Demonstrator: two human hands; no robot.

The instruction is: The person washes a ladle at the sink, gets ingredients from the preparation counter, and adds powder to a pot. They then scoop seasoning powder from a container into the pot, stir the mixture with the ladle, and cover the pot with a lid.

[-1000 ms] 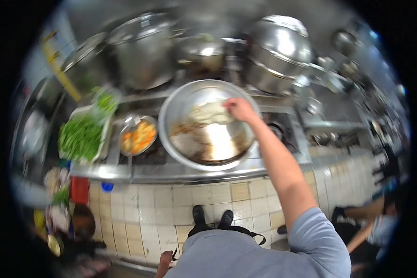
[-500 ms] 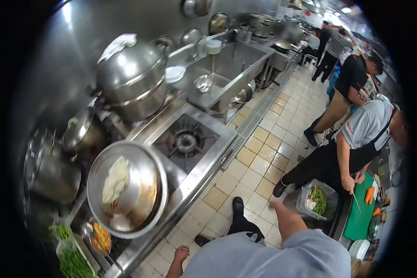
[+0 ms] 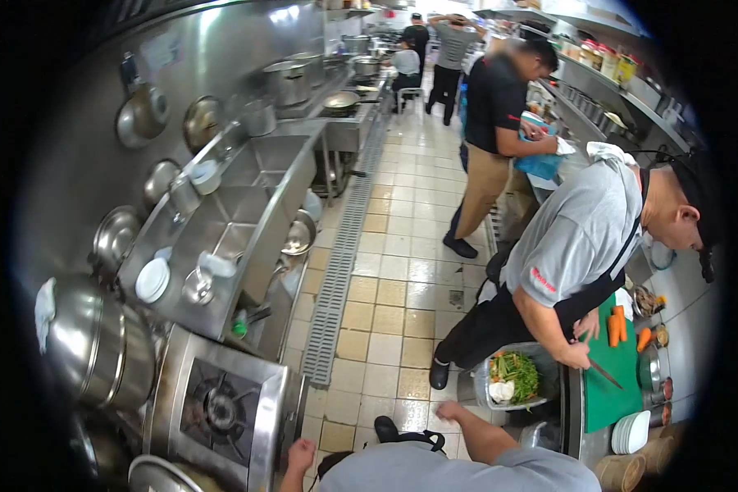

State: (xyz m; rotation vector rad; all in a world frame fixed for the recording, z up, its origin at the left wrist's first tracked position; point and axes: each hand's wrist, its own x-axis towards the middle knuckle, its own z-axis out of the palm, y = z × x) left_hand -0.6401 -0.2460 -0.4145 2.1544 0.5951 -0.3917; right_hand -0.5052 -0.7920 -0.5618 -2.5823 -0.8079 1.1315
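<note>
Low in the view, my left hand (image 3: 301, 455) is held curled beside the stove's front edge, and whether anything is in it cannot be made out. My right hand (image 3: 448, 412) hangs over the tiled floor, left of a bin of vegetable scraps (image 3: 512, 379); its fingers are too small to read. The gas stove (image 3: 246, 410) stands to the left, with a burner (image 3: 221, 410) on top. Only the rim of the large metal pan (image 3: 160, 476) shows at the bottom left.
A co-worker in a grey shirt (image 3: 578, 221) holds a knife over a green board (image 3: 615, 369) with carrots. Behind stands a person in black (image 3: 496, 98). At left are a steel sink (image 3: 213, 221) and a steamer pot (image 3: 98, 340). A floor drain (image 3: 344, 254) runs along the aisle.
My view has swung right from the stove to the aisle. My right hand has left the large pan and dropped to my side. The dough-like food is out of view.
</note>
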